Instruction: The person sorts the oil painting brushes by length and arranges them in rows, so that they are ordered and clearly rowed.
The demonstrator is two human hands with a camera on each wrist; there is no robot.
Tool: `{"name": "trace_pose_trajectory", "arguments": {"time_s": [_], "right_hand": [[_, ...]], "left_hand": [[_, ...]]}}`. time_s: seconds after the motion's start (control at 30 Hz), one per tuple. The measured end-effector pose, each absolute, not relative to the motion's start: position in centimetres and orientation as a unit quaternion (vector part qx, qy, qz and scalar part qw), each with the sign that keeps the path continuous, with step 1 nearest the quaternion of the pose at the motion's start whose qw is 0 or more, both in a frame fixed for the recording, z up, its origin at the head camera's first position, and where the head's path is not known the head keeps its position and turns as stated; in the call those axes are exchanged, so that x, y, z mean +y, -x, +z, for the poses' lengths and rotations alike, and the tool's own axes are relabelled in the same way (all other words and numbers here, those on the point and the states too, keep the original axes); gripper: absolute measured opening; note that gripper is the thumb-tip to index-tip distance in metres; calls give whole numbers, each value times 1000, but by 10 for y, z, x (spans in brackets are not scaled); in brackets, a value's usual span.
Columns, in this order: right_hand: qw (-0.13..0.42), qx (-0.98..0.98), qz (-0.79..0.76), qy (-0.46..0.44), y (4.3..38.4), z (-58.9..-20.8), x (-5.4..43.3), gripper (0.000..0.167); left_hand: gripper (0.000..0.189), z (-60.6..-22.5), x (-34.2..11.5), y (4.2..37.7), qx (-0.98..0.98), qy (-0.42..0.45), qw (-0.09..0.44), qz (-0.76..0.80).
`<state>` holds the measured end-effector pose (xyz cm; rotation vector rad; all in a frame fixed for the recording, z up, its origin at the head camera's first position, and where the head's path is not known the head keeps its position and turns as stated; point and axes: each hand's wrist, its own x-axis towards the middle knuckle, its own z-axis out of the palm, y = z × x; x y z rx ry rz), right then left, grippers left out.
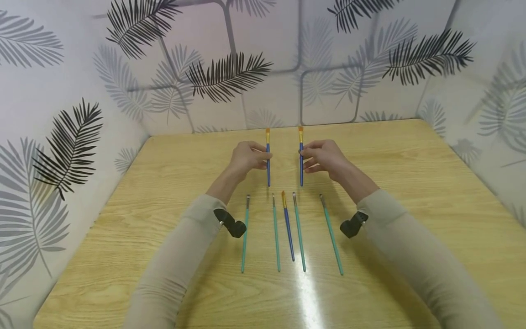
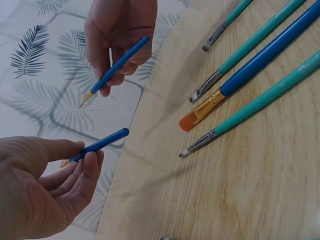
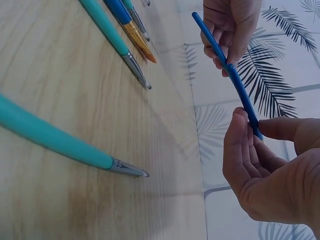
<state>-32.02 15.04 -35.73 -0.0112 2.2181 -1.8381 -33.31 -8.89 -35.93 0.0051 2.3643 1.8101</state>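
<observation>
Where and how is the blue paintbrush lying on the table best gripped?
Probably pinch the blue paintbrush mid-handle, from above: it lies flat, its handle slim and straight, and the green brush on its left and the green brush on its right leave little room sideways.

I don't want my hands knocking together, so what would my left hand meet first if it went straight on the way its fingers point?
Your left hand points across towards your right hand; with its own blue brush leading, it would probably meet the other blue brush first, though depth is unclear.
</observation>
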Motion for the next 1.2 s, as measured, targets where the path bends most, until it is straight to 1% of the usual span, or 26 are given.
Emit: {"name": "trace_pose_trajectory", "arguments": {"time_s": [0.2, 0.47, 0.87, 1.1, 1.2], "right_hand": [[123, 774, -622, -1, 326, -355, 146, 36], [116, 772, -625, -18, 333, -357, 140, 35], [134, 779, -612, -32, 340, -364, 135, 37], [141, 790, -595, -46, 348, -368, 127, 31], [151, 793, -588, -53, 351, -369, 124, 31]], "left_hand": [[30, -364, -86, 336, 788, 6, 80, 611], [31, -364, -84, 338, 792, 9, 76, 606], [31, -374, -83, 344, 793, 17, 84, 603], [30, -378, -78, 350, 795, 24, 90, 599], [27, -380, -76, 352, 799, 31, 92, 593]]}}
